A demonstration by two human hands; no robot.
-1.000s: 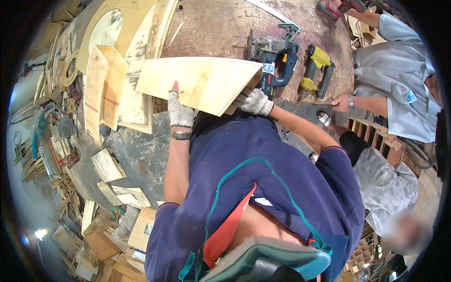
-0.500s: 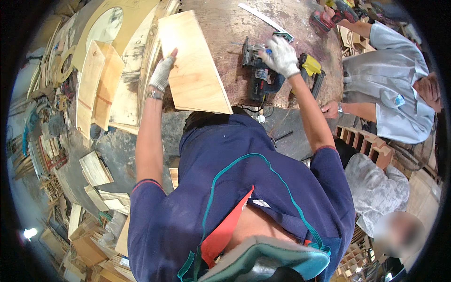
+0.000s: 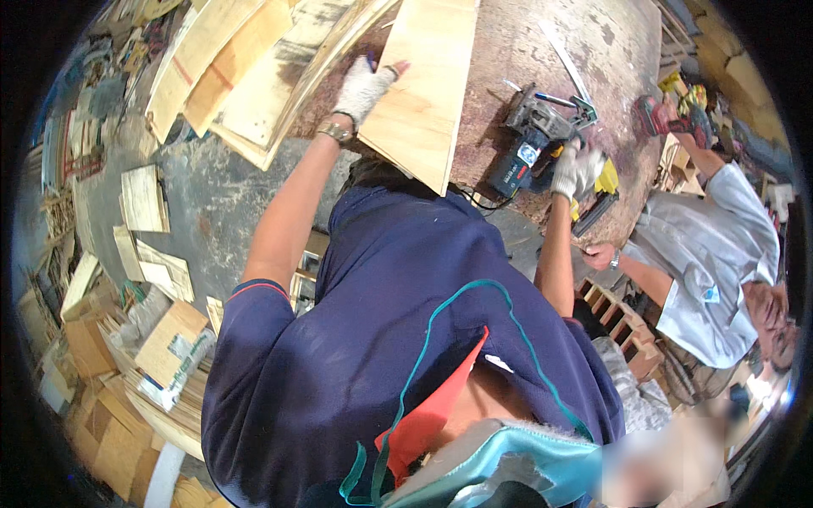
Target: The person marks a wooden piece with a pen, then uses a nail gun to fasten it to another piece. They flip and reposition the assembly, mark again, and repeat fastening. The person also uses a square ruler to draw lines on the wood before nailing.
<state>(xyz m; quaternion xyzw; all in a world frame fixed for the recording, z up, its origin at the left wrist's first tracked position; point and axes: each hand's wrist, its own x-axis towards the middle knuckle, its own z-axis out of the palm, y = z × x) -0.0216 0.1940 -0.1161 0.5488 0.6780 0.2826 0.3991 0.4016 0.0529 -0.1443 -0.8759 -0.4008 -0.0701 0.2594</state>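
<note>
In a white fingerless-looking glove, my left hand (image 3: 364, 89) grips the left edge of a pale plywood board (image 3: 419, 110), its thumb lying over the top face. The board tapers to a corner at the workbench's near edge. My right hand (image 3: 578, 169), gloved too, is over a yellow-and-black nail gun (image 3: 606, 178) on the bench; its fingers are smeared and partly hidden, so I cannot tell if they grip it. Just left of that hand lies a blue-black jigsaw (image 3: 518, 161), its cord running to the bench edge. A try square (image 3: 569, 68) rests beyond the jigsaw.
Plywood pieces (image 3: 229, 76) are stacked on the bench's left side. At the right, a person in a light grey shirt (image 3: 707, 245) has one hand on a red drill (image 3: 656, 117) and the other by the bench edge. Offcuts (image 3: 146, 199) lie on the floor at left.
My right hand has left the jigsaw and square area and come nearer, to the nail gun. My left hand stays on the plywood board. The view has shifted and turned.
</note>
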